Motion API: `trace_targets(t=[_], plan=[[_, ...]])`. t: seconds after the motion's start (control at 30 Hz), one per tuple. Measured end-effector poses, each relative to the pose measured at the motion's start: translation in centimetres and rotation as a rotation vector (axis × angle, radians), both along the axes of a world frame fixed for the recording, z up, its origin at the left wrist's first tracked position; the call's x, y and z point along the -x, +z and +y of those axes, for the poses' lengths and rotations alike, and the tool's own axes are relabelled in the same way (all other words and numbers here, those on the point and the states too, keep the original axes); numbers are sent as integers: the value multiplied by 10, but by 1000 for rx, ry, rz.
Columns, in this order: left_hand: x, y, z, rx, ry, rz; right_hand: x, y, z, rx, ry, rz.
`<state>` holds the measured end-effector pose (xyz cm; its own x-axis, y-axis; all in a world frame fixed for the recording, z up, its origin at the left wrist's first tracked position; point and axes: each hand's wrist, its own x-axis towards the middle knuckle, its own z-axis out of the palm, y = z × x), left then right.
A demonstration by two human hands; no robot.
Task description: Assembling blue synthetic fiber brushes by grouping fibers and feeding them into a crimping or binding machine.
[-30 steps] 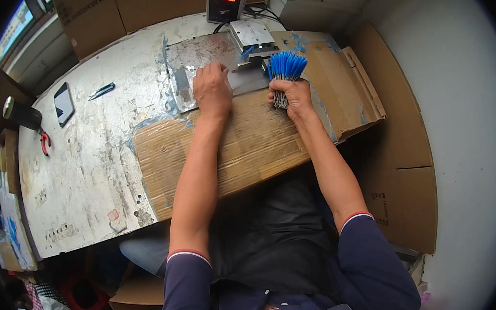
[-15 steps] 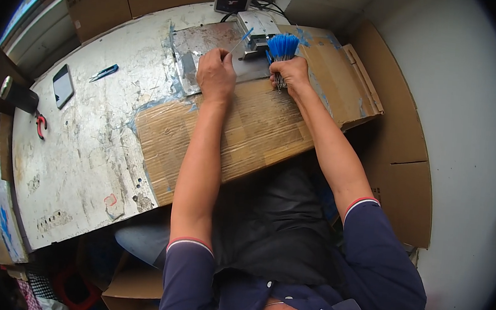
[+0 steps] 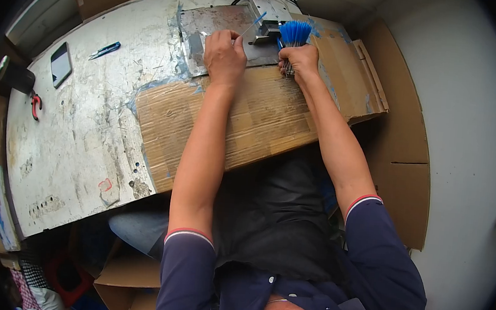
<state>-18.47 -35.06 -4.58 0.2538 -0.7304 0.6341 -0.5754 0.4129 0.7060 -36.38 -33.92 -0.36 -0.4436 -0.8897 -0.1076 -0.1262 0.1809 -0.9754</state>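
While the right hand (image 3: 299,60) keeps its grip closed round a bunch of blue-tipped sticks (image 3: 294,34) held upright at the far edge of the cardboard sheet (image 3: 245,119), the left hand (image 3: 224,55) pinches a single thin stick (image 3: 252,24) over the metal plate (image 3: 212,25) on the desk (image 3: 73,134), just beside a small machine (image 3: 269,12).

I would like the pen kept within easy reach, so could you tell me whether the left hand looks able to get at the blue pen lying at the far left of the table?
Probably yes: the blue pen lies in the open with only bare tabletop between it and the left hand, though that hand already pinches a thin blue strand.
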Motion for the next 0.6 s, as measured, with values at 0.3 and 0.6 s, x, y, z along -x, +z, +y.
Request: trace_targets(t=[0.3, 0.6], plan=[[0, 3, 3, -8, 38, -35, 1, -1, -1, -23, -1, -4], [3, 5, 4, 34, 4, -59, 1, -2, 1, -13, -38, -150]])
